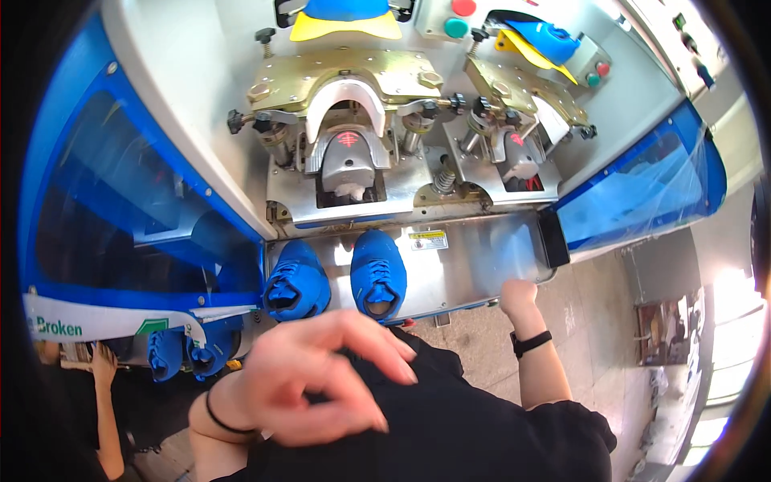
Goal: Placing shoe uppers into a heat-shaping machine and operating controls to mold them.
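My left hand, slightly blurred, is raised in front of my chest. Its thumb and fingers are bent but apart, with nothing between them. Just beyond it, a pair of blue lace-up shoes stands on a metal shelf: the left shoe and the right shoe, toes pointing at the machine. Neither shoe is being touched. My right hand is closed in a fist by the shelf's front right edge, and no object shows in it. A black band is on that wrist.
Behind the shelf are two press stations with grey toe forms and white curved pads. Blue-framed guards flank the machine. More blue shoes are at the left, near another person's arm. Red and green buttons sit above.
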Demonstrator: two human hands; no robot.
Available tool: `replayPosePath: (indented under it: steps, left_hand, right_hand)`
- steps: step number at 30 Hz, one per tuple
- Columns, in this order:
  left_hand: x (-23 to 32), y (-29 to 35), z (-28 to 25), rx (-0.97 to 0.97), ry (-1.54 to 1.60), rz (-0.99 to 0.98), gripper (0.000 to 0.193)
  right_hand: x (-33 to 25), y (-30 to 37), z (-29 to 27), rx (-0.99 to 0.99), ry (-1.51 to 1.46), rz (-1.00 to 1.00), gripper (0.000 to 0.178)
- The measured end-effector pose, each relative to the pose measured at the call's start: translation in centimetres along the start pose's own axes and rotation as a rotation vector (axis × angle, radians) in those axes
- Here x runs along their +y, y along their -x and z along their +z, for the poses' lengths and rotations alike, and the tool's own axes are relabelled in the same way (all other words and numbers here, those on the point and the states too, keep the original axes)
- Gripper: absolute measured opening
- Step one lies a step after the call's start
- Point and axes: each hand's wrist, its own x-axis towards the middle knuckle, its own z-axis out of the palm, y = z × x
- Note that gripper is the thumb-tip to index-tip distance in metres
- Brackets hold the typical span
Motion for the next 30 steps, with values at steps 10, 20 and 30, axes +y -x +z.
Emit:
replayPosePath:
  steps: [10, 20, 30]
  left_hand:
    - [7.8, -1.8, 2.4, -0.005, 0.243, 0.347, 0.017]
    - [7.3, -0.1, 5.9, -0.124, 0.503, 0.322, 0.017]
    - [7.1, 0.3, 6.5, -0.131, 0.578, 0.323, 0.017]
  right_hand:
    - [-5.1, 4.4, -14.7, 0.381, -0.429, -0.407, 0.031]
    - [-7.5, 4.6, -19.0, 0.553, -0.521, -0.626, 0.028]
    - [0.6, -2.6, -29.6, 1.122, -0.944, -0.349, 0.017]
